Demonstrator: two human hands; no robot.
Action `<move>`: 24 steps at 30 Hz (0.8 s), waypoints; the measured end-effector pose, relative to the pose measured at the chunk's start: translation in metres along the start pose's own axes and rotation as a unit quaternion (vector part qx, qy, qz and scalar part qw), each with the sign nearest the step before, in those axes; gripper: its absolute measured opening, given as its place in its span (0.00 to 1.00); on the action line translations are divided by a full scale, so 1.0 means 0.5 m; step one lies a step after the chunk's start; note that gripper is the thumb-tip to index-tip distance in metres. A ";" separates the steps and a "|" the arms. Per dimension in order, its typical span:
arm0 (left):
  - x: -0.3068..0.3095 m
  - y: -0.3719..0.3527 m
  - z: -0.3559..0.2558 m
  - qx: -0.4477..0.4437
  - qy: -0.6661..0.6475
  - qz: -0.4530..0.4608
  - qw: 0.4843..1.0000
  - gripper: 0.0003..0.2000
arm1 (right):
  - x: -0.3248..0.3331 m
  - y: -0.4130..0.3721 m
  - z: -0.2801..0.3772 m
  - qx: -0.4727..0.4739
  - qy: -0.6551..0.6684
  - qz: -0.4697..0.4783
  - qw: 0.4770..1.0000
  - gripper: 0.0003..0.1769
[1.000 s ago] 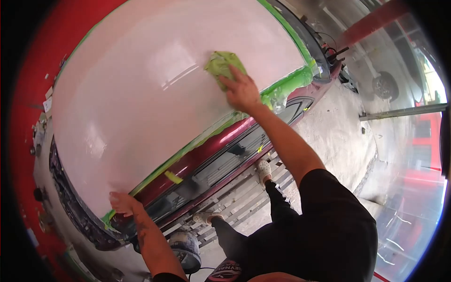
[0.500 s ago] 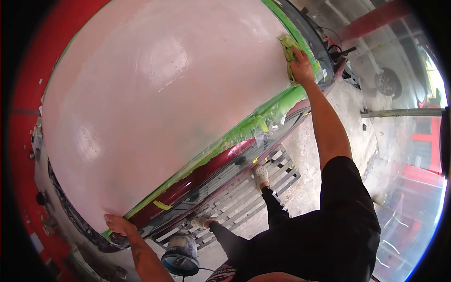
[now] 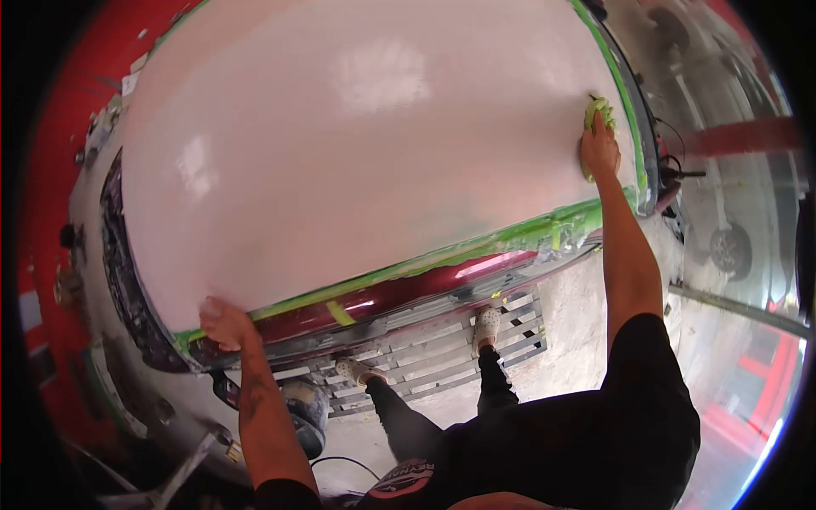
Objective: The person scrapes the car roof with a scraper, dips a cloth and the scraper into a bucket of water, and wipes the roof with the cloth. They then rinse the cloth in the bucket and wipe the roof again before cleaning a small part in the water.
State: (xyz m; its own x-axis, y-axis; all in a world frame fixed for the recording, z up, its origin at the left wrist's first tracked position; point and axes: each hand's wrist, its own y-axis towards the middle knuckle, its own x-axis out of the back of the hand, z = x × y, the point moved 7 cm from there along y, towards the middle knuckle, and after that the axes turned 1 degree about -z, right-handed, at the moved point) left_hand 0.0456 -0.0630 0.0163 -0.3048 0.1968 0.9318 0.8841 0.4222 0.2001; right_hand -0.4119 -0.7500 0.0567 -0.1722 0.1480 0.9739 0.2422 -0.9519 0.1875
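Note:
A broad pale pink car roof (image 3: 365, 178), smooth and shiny in spots, fills the upper middle of the head view. Green masking tape (image 3: 476, 251) borders it. Near its right side, my right hand (image 3: 602, 155) presses a crumpled yellow-green cloth (image 3: 600, 110) onto the surface, just inside the taped edge. My left hand (image 3: 226, 325) lies on the near left corner, over the tape, with its fingers flat on the panel and nothing seen in them. Below the tape shows the dark red car side (image 3: 399, 293).
I stand on a slatted platform (image 3: 425, 370) beside the car. A dark bucket (image 3: 304, 408) is near my feet on the left, with a hose or cable (image 3: 348, 461) close by. Clear plastic sheeting (image 3: 722, 382) hangs at the right; a red wall (image 3: 76, 144) is at the left.
My right hand and the cloth have moved off the taped right edge, inward onto the pink surface. My left hand stays at the near left corner. The head view has turned.

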 end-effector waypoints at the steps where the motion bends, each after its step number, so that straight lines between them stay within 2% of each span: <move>1: -0.002 -0.005 -0.001 0.012 0.007 0.003 1.000 0.35 | 0.014 -0.034 0.075 0.050 0.004 -0.023 0.998 0.30; 2: -0.015 -0.002 0.007 0.014 0.013 0.008 1.000 0.35 | 0.027 -0.073 0.153 0.100 0.010 -0.045 0.994 0.30; 4: -0.020 -0.012 0.007 0.001 0.048 -0.016 0.999 0.33 | 0.051 -0.157 0.329 0.168 0.000 -0.016 0.986 0.32; 9: 0.009 -0.040 -0.009 -0.023 -0.014 -0.026 0.999 0.28 | 0.064 -0.393 0.729 0.343 0.036 0.017 0.939 0.33; 11: 0.019 -0.045 -0.017 -0.021 -0.011 0.008 1.000 0.28 | 0.055 -0.482 0.874 0.400 0.047 0.044 0.914 0.34; 14: 0.031 -0.047 -0.024 -0.016 -0.029 0.032 0.999 0.29 | 0.058 -0.620 1.091 0.473 0.092 0.053 0.874 0.32; 18: 0.032 -0.051 -0.023 -0.005 -0.038 0.064 0.997 0.31 | 0.036 -0.807 1.333 0.558 0.121 0.105 0.814 0.30; 20: 0.026 -0.052 -0.022 -0.023 -0.023 0.096 0.995 0.32 | 0.023 -0.903 1.435 0.592 0.105 0.177 0.779 0.32; 21: -0.002 -0.058 -0.005 -0.045 0.029 0.090 0.995 0.34 | 0.013 -0.952 1.479 0.614 0.110 0.193 0.757 0.31; 24: -0.044 -0.064 0.027 -0.034 0.041 0.075 0.996 0.34 | 0.002 -1.077 1.584 0.682 0.099 0.213 0.692 0.28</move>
State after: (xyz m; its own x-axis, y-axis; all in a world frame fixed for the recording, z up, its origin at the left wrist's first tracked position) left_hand 0.0195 -0.0689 -0.0146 -0.1401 0.1793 0.9738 0.9402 0.3325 0.0741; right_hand 0.2138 -0.0249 0.0582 0.0978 -0.2373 0.9665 0.9644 0.2624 -0.0332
